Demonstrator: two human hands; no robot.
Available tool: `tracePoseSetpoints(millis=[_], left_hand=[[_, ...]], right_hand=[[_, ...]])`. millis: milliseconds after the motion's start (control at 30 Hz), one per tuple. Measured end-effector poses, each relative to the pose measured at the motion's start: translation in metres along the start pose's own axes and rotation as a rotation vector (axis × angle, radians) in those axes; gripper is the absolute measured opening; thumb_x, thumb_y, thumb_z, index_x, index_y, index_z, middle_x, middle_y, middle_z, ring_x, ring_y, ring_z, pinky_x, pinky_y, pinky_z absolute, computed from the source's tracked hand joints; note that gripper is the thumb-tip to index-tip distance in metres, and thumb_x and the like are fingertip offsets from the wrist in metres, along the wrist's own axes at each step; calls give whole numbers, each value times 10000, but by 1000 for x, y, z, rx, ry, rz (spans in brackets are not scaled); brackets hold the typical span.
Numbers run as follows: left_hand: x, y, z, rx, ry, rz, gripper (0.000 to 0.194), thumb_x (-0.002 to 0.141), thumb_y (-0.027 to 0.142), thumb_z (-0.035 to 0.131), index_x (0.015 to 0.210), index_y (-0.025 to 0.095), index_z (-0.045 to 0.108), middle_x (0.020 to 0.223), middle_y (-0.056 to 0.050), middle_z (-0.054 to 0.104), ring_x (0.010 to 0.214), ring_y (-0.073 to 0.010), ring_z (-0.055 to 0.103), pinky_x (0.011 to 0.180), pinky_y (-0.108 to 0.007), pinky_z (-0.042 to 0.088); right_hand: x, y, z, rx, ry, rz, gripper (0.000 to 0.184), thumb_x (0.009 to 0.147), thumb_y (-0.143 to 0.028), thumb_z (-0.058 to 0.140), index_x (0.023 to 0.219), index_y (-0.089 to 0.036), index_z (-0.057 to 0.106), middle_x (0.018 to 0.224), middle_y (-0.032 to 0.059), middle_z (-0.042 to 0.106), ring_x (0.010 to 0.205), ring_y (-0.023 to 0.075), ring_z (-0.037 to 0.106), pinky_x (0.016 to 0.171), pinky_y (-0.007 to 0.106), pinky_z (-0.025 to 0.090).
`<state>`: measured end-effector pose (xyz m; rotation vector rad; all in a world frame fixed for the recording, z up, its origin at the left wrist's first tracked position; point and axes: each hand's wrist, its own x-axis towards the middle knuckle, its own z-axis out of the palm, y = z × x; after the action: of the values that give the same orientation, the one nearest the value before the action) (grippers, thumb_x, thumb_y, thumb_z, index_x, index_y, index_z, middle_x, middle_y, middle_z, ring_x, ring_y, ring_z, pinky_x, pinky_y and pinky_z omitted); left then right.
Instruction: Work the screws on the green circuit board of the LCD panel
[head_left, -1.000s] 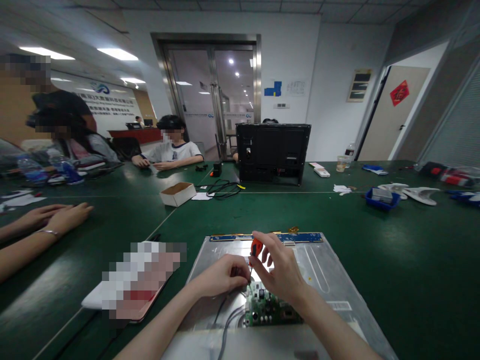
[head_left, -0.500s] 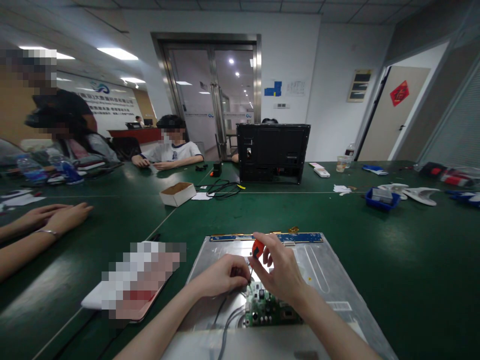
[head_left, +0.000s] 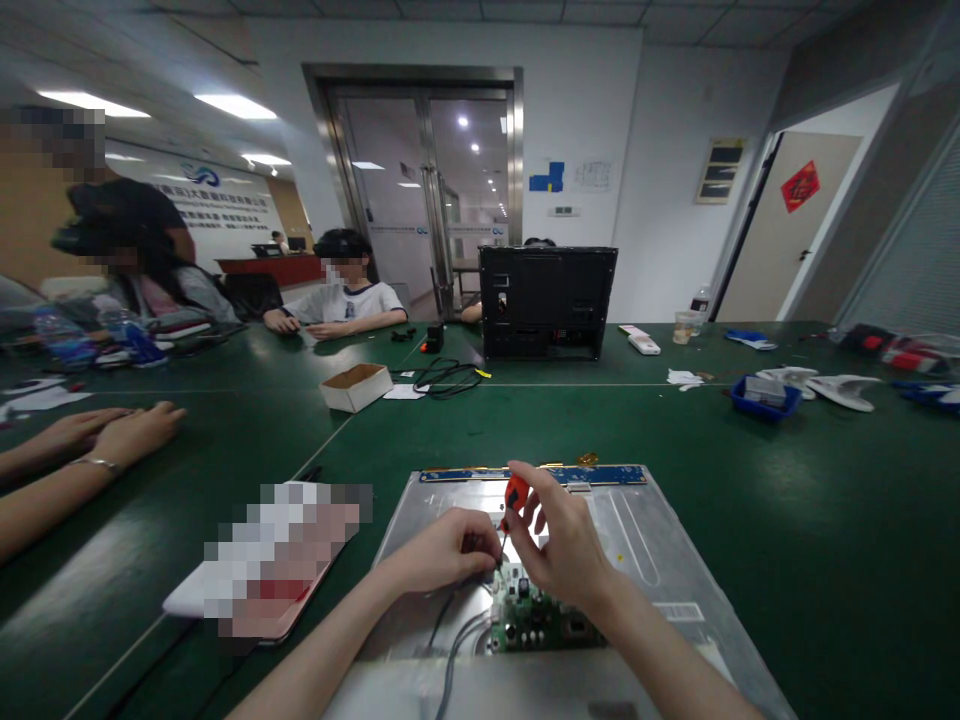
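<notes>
the right hand (head_left: 562, 535) grasps a red-handled screwdriver (head_left: 516, 492), tip down by the far left corner of a green circuit board (head_left: 536, 620); the left hand (head_left: 450, 550) curls beside it, its grip unclear. the board sits on a metal panel (head_left: 637, 530) at the table's (head_left: 840, 520) near edge. the panel's white label (head_left: 679, 612) is unreadable; beyond the table's far left corner, a wall sign (head_left: 221, 203) reads "大数据科技有限公司".

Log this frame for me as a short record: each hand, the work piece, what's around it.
right hand: holding a red-handled screwdriver, shaft pointing down
left hand: fingers beside the shaft's lower end; grip unclear
work piece: silvery panel bearing a green circuit board, partly hidden by the right arm
wiring: grey cables left of the board
beyond panel: open box, black monitor
nearby person: hands at far left
</notes>
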<state>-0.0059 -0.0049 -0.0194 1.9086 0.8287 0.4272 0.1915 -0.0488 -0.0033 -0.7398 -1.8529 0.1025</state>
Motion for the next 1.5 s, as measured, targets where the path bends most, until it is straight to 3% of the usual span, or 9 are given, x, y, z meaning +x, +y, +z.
tracePoseSetpoints(millis=[367, 633, 1033, 1300, 1500], left_hand=[[0, -2, 0, 69, 7, -36, 89, 717, 176, 633, 794, 162, 676, 803, -17, 661, 768, -191, 584, 724, -267, 473], [0, -1, 1, 20, 5, -60, 83, 706, 160, 631, 782, 154, 662, 697, 16, 608, 666, -160, 539, 628, -241, 416], [1, -6, 0, 12, 3, -5, 104, 698, 175, 632, 786, 150, 680, 759, -14, 642, 725, -187, 572, 678, -271, 451], [0, -1, 2, 1, 4, -68, 66, 705, 199, 652, 760, 164, 656, 686, 20, 606, 658, -152, 521, 615, -234, 406], [0, 0, 2, -6, 18, -59, 67, 687, 189, 638, 747, 163, 652, 671, 25, 595, 646, -147, 512, 609, -232, 396]], right_hand=[[1, 2, 0, -42, 24, -5, 380, 976, -251, 532, 1344, -255, 437, 876, 13, 621, 600, 137, 573, 483, 236, 475], [2, -1, 0, -7, -3, -1, 520, 935, -164, 491, 1439, -215, 372, 978, 69, 664, 646, 152, 619, 502, 259, 511], [0, 3, 1, -83, 15, -7, 365, 979, -264, 541, 1331, -249, 444, 872, 14, 643, 569, 137, 577, 481, 244, 479], [1, -1, -1, -22, -16, -5, 553, 932, -176, 499, 1463, -217, 353, 887, 39, 677, 599, 151, 614, 511, 265, 517], [0, 1, 3, -50, 16, -15, 516, 947, -190, 481, 1445, -232, 351, 889, 31, 661, 586, 144, 604, 495, 255, 492]])
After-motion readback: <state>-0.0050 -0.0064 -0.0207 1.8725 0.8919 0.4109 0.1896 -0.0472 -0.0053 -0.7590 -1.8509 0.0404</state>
